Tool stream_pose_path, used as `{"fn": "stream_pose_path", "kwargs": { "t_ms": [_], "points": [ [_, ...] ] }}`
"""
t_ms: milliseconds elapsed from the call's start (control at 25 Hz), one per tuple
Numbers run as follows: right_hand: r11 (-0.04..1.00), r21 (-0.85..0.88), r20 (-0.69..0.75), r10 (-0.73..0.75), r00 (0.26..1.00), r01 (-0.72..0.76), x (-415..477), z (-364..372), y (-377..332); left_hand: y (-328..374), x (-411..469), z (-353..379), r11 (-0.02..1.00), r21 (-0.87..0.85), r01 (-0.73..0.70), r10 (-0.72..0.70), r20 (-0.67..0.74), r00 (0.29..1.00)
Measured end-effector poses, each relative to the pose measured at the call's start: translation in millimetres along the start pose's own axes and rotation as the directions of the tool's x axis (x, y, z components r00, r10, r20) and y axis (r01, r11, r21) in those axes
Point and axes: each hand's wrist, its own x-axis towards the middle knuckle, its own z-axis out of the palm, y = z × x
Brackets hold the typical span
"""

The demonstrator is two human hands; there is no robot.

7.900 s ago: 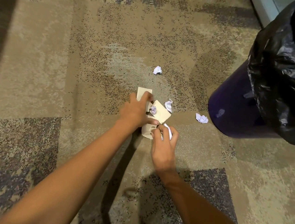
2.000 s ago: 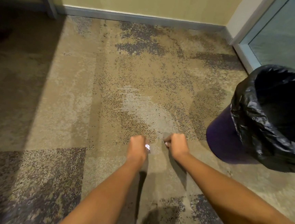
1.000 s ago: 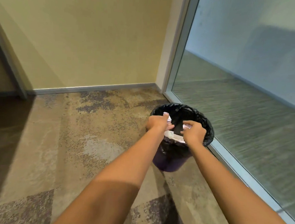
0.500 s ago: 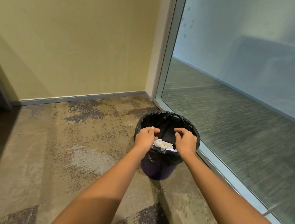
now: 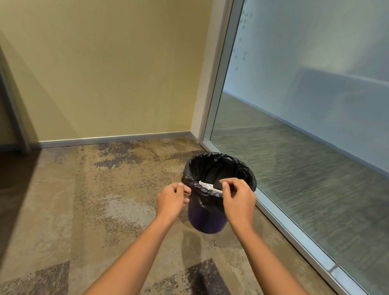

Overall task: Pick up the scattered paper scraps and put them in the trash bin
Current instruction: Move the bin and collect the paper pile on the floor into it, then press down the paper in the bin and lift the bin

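Paper scraps (image 5: 209, 186) lie inside the trash bin (image 5: 220, 166); left hand (image 5: 172, 200) and right hand (image 5: 239, 202) loosely curled, empty, at its near rim.

One bin (image 5: 207, 216) is counted, fitted with one black liner (image 5: 210, 170). Two white paper pieces (image 5: 210, 186) are seen inside the bin; any further pieces are hidden. Two hands are counted at the bin: left hand (image 5: 172, 200), right hand (image 5: 239, 202).

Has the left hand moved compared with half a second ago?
Yes. The left hand has pulled back from over the trash bin opening and now sits outside its rim, toward the person.
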Motion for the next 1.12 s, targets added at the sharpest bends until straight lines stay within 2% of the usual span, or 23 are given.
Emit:
{"fn": "stream_pose_path", "kwargs": {
  "t_ms": [280, 600, 840, 960, 1120],
  "points": [
    [0.996, 0.030, -0.083, -0.077, 0.994, 0.080, -16, -39, -51, 23, -41, -37, 0.996, -0.049, -0.077, 0.076, -0.025, 0.997],
    [0.989, 0.046, -0.031, -0.136, 0.990, 0.138, -21, -37, -79, 53, -40, -37, 0.988, -0.097, -0.120, 0.118, -0.026, 0.993],
    [0.990, 0.086, -0.116, -0.103, 0.988, 0.114, 7, -34, -96, 77, -33, -25, 0.972, -0.143, -0.184, 0.186, -0.004, 0.983],
    [0.982, 0.107, -0.100, -0.142, 0.985, 0.153, 18, -23, -94, 83, -18, -15, 0.968, -0.113, -0.223, 0.222, -0.015, 0.975],
    [0.986, 0.093, -0.061, -0.130, 0.990, 0.136, 36, -1, -62, 67, 17, 7, 0.976, -0.113, -0.188, 0.187, -0.022, 0.982]
  ]
}}
